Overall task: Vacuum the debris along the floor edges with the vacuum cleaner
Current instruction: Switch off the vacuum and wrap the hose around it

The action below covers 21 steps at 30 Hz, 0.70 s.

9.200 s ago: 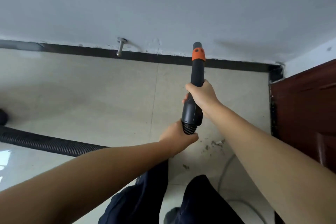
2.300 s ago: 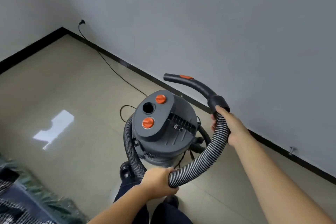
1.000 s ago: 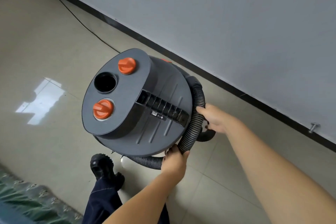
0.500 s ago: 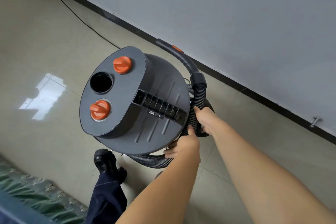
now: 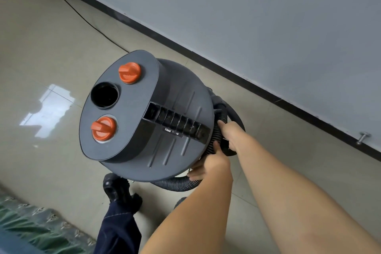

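Note:
A dark grey canister vacuum cleaner [image 5: 165, 140] with two orange knobs and an open round port stands on the tiled floor right below me. Its black ribbed hose [image 5: 175, 184] loops round the right side of the canister. My left hand [image 5: 210, 166] grips the hose at the canister's lower right. Just beyond it, my right hand [image 5: 232, 136] holds the hose loop against the canister's side. The nozzle end is hidden behind the canister.
A black baseboard [image 5: 237, 74] runs diagonally under the grey wall, with a metal door stop [image 5: 362, 137] at the right. A thin black power cord [image 5: 88, 24] lies on the floor. A green patterned fabric [image 5: 31, 227] lies at bottom left. My shoe [image 5: 117, 189] stands by the canister.
The curved nozzle tube that stuck up behind the canister has dropped out of sight. Both hands have pushed the hose loop lower against the canister's right side.

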### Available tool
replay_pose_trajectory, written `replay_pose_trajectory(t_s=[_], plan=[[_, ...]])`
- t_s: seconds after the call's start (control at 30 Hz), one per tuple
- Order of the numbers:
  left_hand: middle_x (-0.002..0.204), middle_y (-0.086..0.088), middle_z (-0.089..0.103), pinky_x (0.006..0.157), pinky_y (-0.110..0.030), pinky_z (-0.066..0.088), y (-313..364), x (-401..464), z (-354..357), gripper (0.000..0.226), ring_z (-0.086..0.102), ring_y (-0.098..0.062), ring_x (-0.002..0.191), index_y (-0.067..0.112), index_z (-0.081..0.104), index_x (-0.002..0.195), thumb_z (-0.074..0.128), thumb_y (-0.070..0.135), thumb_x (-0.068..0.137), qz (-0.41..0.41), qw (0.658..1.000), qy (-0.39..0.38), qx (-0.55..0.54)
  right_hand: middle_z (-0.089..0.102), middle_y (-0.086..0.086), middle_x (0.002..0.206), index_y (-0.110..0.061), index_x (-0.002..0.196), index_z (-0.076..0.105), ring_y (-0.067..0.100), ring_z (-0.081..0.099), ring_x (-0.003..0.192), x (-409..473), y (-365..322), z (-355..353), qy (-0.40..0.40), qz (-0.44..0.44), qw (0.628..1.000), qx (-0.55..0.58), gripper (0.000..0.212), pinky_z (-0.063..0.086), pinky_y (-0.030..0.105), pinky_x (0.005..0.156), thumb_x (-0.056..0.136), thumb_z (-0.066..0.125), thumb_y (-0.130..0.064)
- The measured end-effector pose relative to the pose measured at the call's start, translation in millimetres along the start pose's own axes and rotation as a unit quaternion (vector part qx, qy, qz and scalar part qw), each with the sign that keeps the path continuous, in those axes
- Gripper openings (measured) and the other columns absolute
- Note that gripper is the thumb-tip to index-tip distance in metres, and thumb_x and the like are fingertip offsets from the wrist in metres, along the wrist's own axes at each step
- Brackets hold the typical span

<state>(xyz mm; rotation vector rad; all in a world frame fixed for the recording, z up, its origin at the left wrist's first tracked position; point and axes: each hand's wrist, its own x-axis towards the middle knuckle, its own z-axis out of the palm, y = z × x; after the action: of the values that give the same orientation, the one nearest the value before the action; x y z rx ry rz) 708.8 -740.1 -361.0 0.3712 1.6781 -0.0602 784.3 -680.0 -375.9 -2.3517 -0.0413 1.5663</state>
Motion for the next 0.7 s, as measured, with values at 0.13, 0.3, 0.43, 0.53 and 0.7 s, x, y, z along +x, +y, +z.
replay_pose_trajectory(t_s=[0.13,0.3,0.43,0.53,0.7], plan=[[0.158,-0.018,0.014,0.119,-0.046,0.013,6,-16,-21,0.077,0.009,-0.033,0.146,0.007,0.017,0.151,0.034,0.059,0.096,-0.035,0.998,0.003,0.047,0.062,0.012,0.105,-0.007,0.121,0.051,0.028,0.059,0.088,-27,7,2,0.026,-0.074,0.996,-0.037,0.037,0.049,0.036,0.07,0.101,0.041,-0.036],[0.146,-0.02,0.038,0.112,-0.042,0.03,-26,-61,-50,0.074,0.035,-0.035,0.135,-0.002,0.033,0.143,0.052,0.049,0.093,0.011,0.999,0.023,0.047,0.03,0.006,0.155,-0.015,0.15,0.025,0.025,0.029,0.141,-81,35,-21,0.102,-0.304,0.92,-0.225,0.053,0.028,0.046,0.112,0.101,0.042,-0.027],[0.111,-0.012,0.064,0.089,-0.036,0.047,-19,-126,-83,0.043,0.06,-0.027,0.105,0.002,0.054,0.125,0.045,0.035,0.098,0.191,0.98,0.007,0.052,0.015,0.005,0.16,-0.02,0.153,0.017,0.023,0.012,0.147,-137,23,-49,0.154,-0.354,0.838,-0.386,0.054,0.019,0.051,0.115,0.103,0.033,-0.034],[0.102,0.002,0.064,0.086,-0.034,0.049,2,-168,-128,0.031,0.059,-0.017,0.094,0.015,0.057,0.118,0.044,0.035,0.098,0.332,0.931,0.045,0.144,0.009,0.004,0.161,-0.024,0.153,0.012,0.024,0.003,0.148,-183,1,-57,0.16,-0.356,0.8,-0.455,0.053,0.01,0.061,0.115,0.103,0.026,-0.037],[0.12,-0.005,0.059,0.087,-0.036,0.048,41,-201,-221,0.038,0.055,-0.025,0.107,0.016,0.05,0.129,0.042,0.037,0.099,0.458,0.82,0.136,0.314,0.0,0.001,0.162,-0.028,0.153,0.005,0.023,-0.006,0.148,-252,-44,-29,0.181,-0.4,0.707,-0.555,0.055,0.002,0.066,0.111,0.103,0.024,-0.039]])
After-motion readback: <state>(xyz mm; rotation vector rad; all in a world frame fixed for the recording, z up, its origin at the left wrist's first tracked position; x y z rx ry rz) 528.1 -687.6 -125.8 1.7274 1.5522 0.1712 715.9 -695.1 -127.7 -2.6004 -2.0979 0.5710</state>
